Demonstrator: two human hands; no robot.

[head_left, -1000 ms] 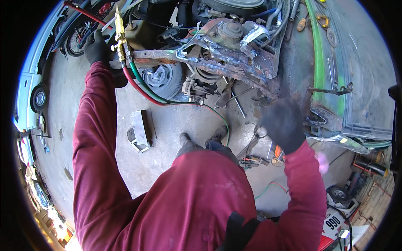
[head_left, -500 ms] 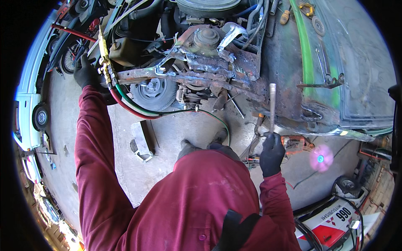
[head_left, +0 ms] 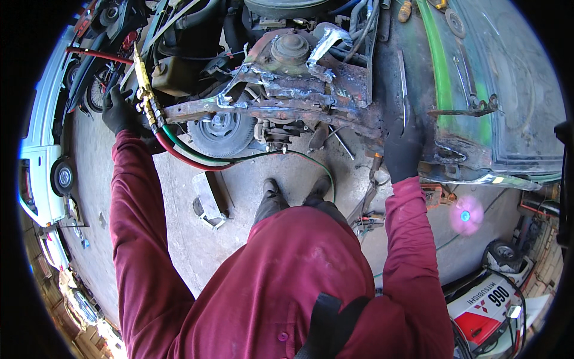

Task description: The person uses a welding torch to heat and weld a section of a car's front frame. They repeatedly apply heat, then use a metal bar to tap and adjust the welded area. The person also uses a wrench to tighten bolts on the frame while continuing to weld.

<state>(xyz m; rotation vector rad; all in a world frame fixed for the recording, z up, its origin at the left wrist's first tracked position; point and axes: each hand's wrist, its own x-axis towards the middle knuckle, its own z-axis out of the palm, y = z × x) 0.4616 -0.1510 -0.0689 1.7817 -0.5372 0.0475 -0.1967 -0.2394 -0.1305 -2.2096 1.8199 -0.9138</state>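
My left hand [head_left: 121, 112], in a black glove, is beside the brass cutting torch [head_left: 145, 99] at the left end of a rusty frame rail [head_left: 239, 111]. Its visible thumb and finger stand apart, and I see nothing between them. Red and green hoses [head_left: 190, 154] hang from the torch's lower end. On the right, my gloved right hand [head_left: 403, 146] reaches over the rusty body panel, closed around the lower end of a slim metal bar [head_left: 402, 75]. The bar points away from me along the panel; its gripped end is hidden.
A cut, ragged strut tower [head_left: 290, 51] rises behind the rail. Wrenches [head_left: 463, 84] lie on the green-striped panel. A loose wheel [head_left: 221, 134], a sheet-metal piece [head_left: 207, 197] and hand tools [head_left: 371, 221] are on the floor. A white vehicle [head_left: 45, 152] stands at left.
My right hand has moved forward from over the floor onto the body panel, carrying the metal bar. My left hand stays beside the torch. The view has shifted slightly.
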